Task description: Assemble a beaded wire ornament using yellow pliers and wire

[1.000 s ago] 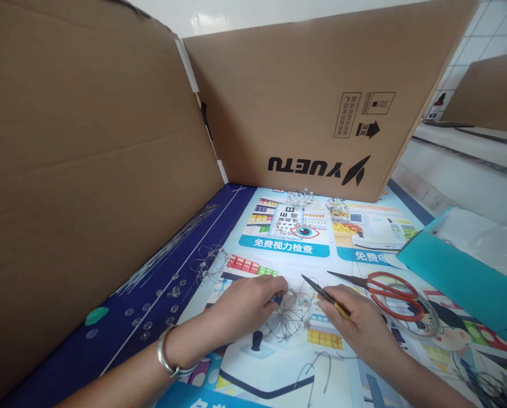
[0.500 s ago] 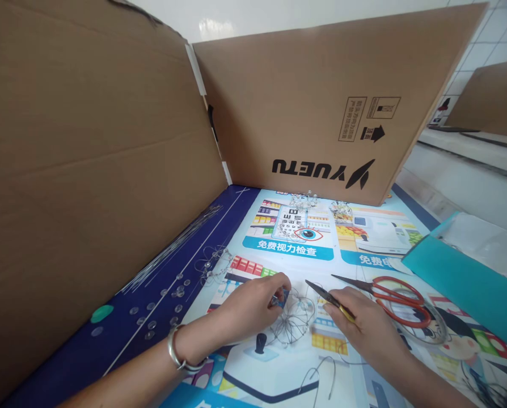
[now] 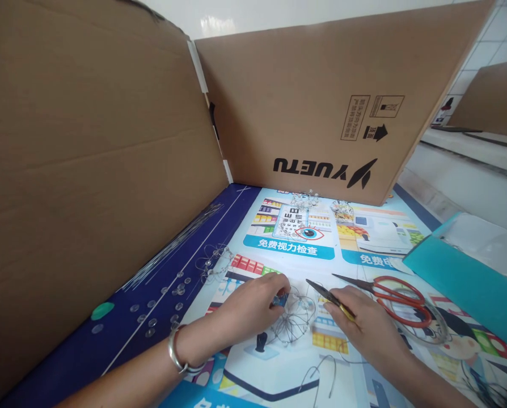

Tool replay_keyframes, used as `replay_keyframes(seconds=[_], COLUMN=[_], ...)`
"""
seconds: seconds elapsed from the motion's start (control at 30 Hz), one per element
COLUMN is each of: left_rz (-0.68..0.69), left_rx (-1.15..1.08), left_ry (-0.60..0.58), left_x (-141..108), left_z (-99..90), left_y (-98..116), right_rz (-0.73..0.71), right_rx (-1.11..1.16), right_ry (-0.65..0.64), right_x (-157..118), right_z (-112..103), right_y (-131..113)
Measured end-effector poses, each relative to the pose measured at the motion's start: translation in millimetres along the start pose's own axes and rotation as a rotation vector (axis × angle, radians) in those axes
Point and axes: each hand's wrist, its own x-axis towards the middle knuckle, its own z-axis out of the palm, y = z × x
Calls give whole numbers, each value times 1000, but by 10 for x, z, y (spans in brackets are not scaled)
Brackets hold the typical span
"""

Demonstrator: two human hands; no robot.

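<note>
While I watched from afar, cardboard panels [image 3: 100,158] walled the upper left of the frame above a printed mat [image 3: 376,232]. At lower centre, a wire frame [image 3: 294,320] lay on the mat. The left hand [image 3: 245,306] pinched a blue piece [image 3: 280,300] against its edge; the right hand [image 3: 368,323] gripped pliers [image 3: 330,298], just beside red scissors [image 3: 402,300].

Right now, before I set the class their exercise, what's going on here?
A person works a round wire frame with both hands. The left hand pinches a small blue piece at the frame's edge; the right hand holds a pointed yellow-handled tool beside it. Red-handled scissors lie to the right on a printed poster, and clear beads are scattered on its dark blue edge.
</note>
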Motion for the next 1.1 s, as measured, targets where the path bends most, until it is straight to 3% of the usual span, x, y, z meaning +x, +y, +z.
replay_keyframes(seconds=[0.27, 0.47, 0.8, 1.1], left_rz=[-15, -11, -2, -31], left_rx=[138, 166, 202, 175], left_ry=[10, -5, -14, -40], left_x=[-12, -20, -35, -36], left_z=[23, 21, -12, -28], left_y=[14, 21, 53, 83], right_rz=[-10, -7, 45, 12], right_rx=[-6, -26, -339, -520], right_ry=[14, -48, -194, -145], right_x=[-1, 39, 70, 20], right_z=[21, -73, -256, -271], right_y=[-1, 4, -3, -20])
